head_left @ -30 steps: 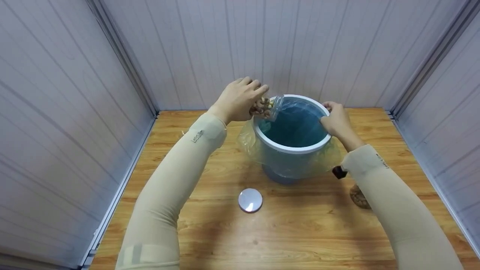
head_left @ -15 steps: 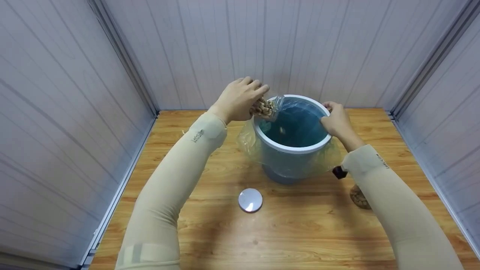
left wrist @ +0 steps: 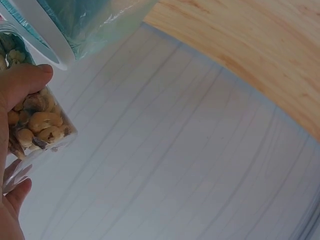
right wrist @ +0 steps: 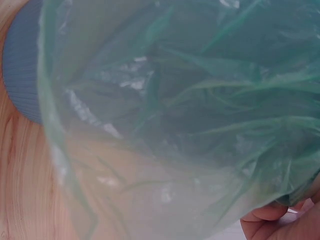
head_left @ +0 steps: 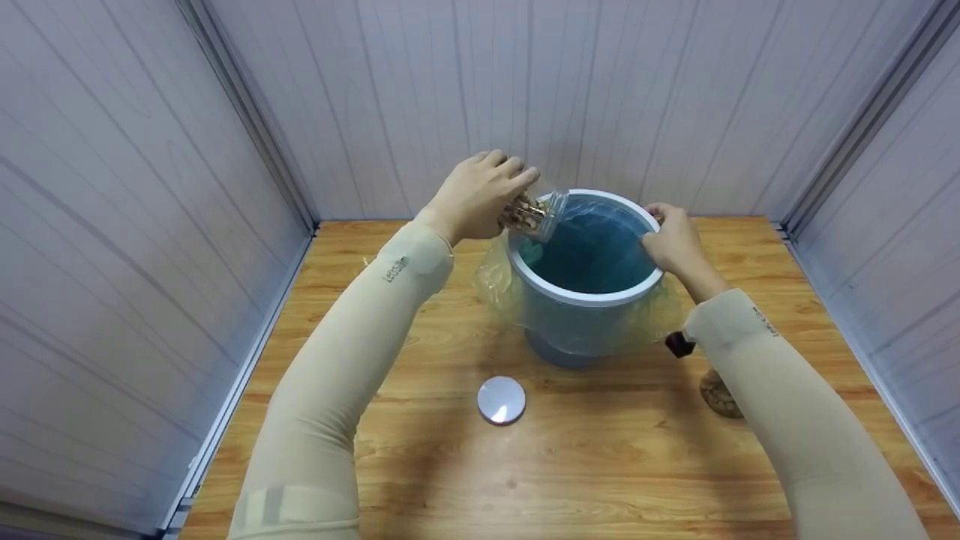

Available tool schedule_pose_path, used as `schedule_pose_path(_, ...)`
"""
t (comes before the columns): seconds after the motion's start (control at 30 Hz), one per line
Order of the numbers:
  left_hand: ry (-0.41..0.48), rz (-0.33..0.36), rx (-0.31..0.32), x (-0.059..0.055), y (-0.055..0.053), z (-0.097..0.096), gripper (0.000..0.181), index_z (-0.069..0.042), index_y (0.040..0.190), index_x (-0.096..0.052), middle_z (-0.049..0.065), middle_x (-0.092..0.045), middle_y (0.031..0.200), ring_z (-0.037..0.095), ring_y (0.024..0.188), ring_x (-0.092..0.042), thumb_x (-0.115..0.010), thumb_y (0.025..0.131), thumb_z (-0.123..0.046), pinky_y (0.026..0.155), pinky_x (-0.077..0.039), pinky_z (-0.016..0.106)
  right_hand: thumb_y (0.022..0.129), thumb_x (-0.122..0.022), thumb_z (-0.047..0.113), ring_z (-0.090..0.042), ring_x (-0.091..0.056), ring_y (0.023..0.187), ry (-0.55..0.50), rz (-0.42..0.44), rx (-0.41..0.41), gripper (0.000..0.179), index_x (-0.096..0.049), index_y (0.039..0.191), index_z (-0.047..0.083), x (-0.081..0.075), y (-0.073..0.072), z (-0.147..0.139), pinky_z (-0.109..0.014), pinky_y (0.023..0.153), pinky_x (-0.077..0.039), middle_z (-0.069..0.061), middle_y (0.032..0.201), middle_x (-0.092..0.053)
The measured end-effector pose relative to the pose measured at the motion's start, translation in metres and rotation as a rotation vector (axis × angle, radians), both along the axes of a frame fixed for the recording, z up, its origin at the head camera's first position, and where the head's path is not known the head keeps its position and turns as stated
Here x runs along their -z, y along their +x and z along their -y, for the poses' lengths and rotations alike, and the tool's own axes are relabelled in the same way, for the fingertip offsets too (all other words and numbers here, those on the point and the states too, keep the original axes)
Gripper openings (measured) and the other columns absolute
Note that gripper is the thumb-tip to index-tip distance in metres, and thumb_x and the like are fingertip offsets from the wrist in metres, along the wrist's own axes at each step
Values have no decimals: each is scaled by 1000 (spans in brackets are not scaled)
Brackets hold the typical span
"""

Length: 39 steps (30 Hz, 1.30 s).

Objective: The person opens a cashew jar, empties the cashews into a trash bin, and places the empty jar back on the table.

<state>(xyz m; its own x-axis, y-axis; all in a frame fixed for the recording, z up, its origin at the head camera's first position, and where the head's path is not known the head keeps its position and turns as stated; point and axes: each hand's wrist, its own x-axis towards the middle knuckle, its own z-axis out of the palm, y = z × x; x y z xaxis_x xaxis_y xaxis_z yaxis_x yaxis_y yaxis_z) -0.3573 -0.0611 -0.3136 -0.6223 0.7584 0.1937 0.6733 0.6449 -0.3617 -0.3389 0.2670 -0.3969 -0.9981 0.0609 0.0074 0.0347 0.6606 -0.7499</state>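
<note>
In the head view my left hand (head_left: 480, 195) grips a clear jar (head_left: 541, 219) of mixed nuts, tilted with its mouth over the left rim of a blue-grey bin (head_left: 589, 300). The left wrist view shows cashews and other nuts (left wrist: 45, 121) packed behind the jar wall, with the thumb across it. A thin green plastic bag (head_left: 495, 289) lines the bin and hangs over its outside. My right hand (head_left: 673, 244) holds the bin's right rim, thumb inside and fingers outside. In the right wrist view the bag (right wrist: 150, 100) covers most of that grip.
A round, shiny white lid (head_left: 501, 400) lies on the wooden table (head_left: 585, 472) in front of the bin. Another jar (head_left: 718, 396) with brownish contents stands at the right, partly hidden by the right sleeve. Pale panel walls (head_left: 390, 112) enclose the back and sides.
Nuts inside the tilted jar have shifted about. Half a second ago a pale blurred piece showed inside the bin; it is out of sight now. Both hands have stayed nearly in place.
</note>
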Motion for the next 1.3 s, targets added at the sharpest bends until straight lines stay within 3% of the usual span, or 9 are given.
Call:
schedule_pose_path(0.3,-18,-16,13,-1,-1,-1,72,-14,156,-49,14,-64,144,37,131,-61,-80,92,-21,120,-49,46,93,-46,-6,-41,-59,121,-17,2,-10,56,-53,148,-7,1,0,-1,-57,110,-54,-31,136,-60)
schedule_pose_path(0.8,-57,-10,0,-2,0,-1,73,-15,160,-46,14,-62,149,37,137,-59,-78,94,-18,125,-46,48,94,-48,-5,-41,-58,121,-8,9,0,55,-53,149,-7,2,0,0,-57,109,-54,-31,136,-59)
schedule_pose_path(1.3,-94,-37,-1,-4,2,-1,76,-15,161,-45,15,-61,150,37,138,-58,-80,94,-20,124,-46,47,91,-50,-3,-39,-59,118,11,-13,-9,57,-55,147,-8,2,-2,-2,-51,100,-56,-30,134,-62)
